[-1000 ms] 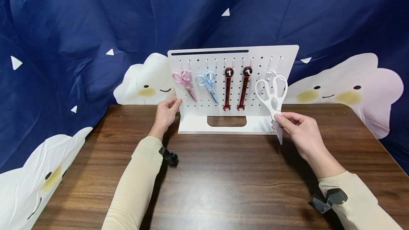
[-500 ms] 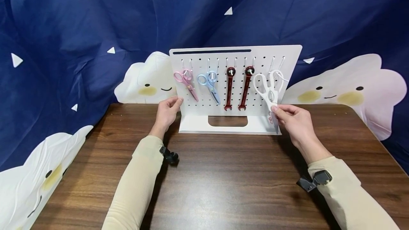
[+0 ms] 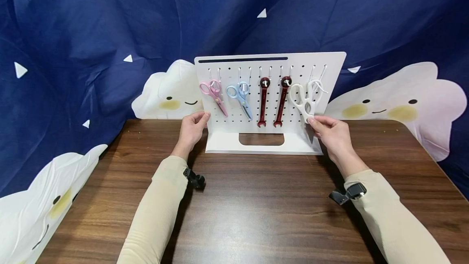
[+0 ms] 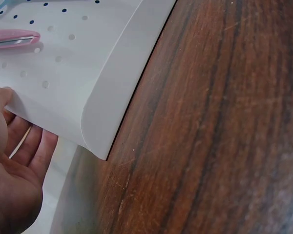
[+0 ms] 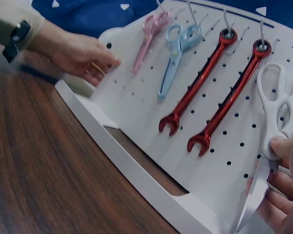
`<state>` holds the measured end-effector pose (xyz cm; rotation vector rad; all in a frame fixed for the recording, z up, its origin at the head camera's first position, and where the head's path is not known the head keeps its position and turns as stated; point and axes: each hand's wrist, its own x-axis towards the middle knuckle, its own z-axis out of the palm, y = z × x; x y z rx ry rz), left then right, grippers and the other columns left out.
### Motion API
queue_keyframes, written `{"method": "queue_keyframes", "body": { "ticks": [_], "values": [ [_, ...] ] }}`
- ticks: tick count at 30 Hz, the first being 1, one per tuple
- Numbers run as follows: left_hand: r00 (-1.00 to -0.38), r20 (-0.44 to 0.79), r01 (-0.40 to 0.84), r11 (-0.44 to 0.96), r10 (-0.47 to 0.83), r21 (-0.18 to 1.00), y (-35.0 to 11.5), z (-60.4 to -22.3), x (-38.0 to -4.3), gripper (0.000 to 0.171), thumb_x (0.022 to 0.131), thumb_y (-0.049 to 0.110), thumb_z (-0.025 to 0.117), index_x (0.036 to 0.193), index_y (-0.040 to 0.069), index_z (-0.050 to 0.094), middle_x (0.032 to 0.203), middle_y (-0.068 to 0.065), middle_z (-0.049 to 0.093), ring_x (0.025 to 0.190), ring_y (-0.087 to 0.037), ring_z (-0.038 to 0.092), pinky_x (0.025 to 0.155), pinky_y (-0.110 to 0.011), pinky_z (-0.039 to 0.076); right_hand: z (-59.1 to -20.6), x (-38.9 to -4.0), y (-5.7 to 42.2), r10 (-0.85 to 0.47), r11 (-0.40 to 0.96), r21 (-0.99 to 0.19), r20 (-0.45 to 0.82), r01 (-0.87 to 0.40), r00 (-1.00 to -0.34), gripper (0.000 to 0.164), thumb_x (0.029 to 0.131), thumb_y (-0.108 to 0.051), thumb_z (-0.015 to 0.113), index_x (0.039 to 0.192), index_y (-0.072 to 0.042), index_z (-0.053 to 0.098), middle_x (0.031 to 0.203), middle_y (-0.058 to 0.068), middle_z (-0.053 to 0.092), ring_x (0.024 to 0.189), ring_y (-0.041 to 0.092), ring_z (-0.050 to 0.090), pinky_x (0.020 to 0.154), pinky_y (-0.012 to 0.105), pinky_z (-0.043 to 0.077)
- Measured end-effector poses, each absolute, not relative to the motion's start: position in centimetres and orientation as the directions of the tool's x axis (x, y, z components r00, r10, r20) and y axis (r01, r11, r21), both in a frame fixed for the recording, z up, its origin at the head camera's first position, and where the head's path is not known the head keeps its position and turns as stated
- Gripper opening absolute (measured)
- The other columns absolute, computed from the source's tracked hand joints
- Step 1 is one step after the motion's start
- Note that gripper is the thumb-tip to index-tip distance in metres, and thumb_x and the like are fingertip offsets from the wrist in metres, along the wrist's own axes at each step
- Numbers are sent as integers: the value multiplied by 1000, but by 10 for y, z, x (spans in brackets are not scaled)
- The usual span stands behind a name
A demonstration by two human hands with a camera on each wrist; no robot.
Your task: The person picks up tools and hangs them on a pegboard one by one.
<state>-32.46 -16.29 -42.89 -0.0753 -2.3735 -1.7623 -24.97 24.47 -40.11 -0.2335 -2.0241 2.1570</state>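
Note:
My right hand (image 3: pixel 334 135) pinches a pair of white-handled scissors (image 5: pixel 270 127) near the pivot, blade pointing down. The handles lie close before a white pegboard (image 3: pixel 229 128), and the right finger loop overlaps the wire hook (image 3: pixel 322 89) at the board's right end. At the opposite end, my left hand (image 3: pixel 192 128) grips the board's left edge, thumb (image 4: pixel 1 96) on the front and fingers (image 4: pixel 43 151) behind. Pink scissors (image 3: pixel 215 96), light blue scissors (image 3: pixel 242 100) and two red wrenches (image 3: pixel 262 103) (image 3: pixel 281 103) hang from hooks between the hands.
The pegboard's base (image 3: pixel 220 145), with a rectangular cutout, stands on a brown wooden table (image 3: pixel 249 203). Behind it hangs a dark blue cloth (image 3: pixel 110 19) with white clouds. Each wrist wears a small black camera (image 3: pixel 194 178).
My right hand has moved left and slightly up with the white scissors, bringing their handles closer to the board and the right loop over the hook. My left hand keeps its grip on the edge.

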Motion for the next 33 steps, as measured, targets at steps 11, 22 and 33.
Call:
{"method": "queue_keyframes", "body": {
  "ticks": [11,22,33],
  "values": [
    [-985,158,127,321,-73,938,-163,-427,-324,39,110,27,66,133,-4,73,124,-27,76,98,-28,75,95,-37,62,-408,-264,246,263,180,-983,80,-33,-961,37,104,-25,74,127,4,72,82,-29,72,75,-6,71,73,12,59],
    [-996,91,78,329,-25,941,-160,-417,-321,43,109,29,66,138,-3,70,132,-25,73,120,-37,71,107,-44,56,-411,-252,260,267,435,-898,188,-56,-945,46,106,-31,69,130,8,73,71,-44,59,72,-13,65,66,7,49],
    [-951,290,194,518,-109,833,-165,-403,-301,32,106,20,61,126,1,77,120,-20,80,114,-34,74,103,-46,57,-408,-237,263,287,504,-860,252,-78,-924,45,110,-33,62,130,6,74,95,-19,77,81,-22,61,76,3,50]
  ]
}}
